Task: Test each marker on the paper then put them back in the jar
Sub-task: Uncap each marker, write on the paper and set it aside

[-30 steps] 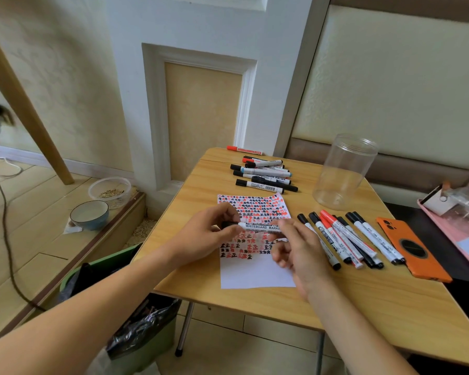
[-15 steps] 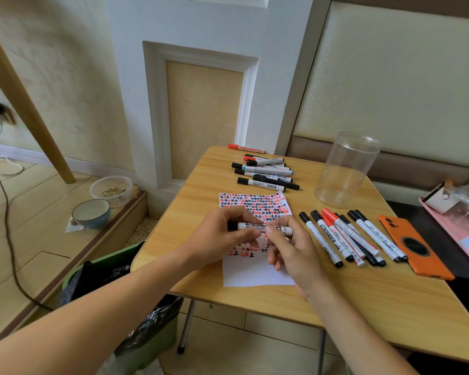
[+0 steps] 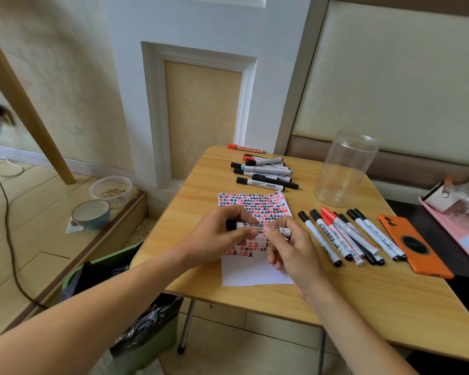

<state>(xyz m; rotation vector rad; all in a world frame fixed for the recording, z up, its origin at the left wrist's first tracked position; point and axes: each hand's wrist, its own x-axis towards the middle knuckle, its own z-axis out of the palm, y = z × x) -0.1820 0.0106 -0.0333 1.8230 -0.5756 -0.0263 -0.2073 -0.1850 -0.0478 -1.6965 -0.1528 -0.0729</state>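
Observation:
A white whiteboard marker [image 3: 257, 228] with a black cap lies level above the paper [image 3: 255, 272], held by both hands. My left hand [image 3: 217, 236] grips its capped left end; my right hand [image 3: 290, 247] pinches the barrel near the right end. The paper is covered in red and black marks down to its lower third. A clear empty jar [image 3: 341, 169] stands at the back right of the wooden table [image 3: 363, 307]. One pile of markers [image 3: 263, 173] lies behind the paper, and a row of markers [image 3: 344, 236] lies to its right.
An orange phone [image 3: 414, 244] lies right of the marker row. A pink tray [image 3: 460, 220] with clutter sits at the far right. A green bin with a black bag [image 3: 125, 293] stands left of the table; two bowls [image 3: 100, 204] and a cable are on the floor.
Both hands lifted the marker slightly and closed in on it; the left hand now covers the cap end, and the right hand moved up onto the barrel.

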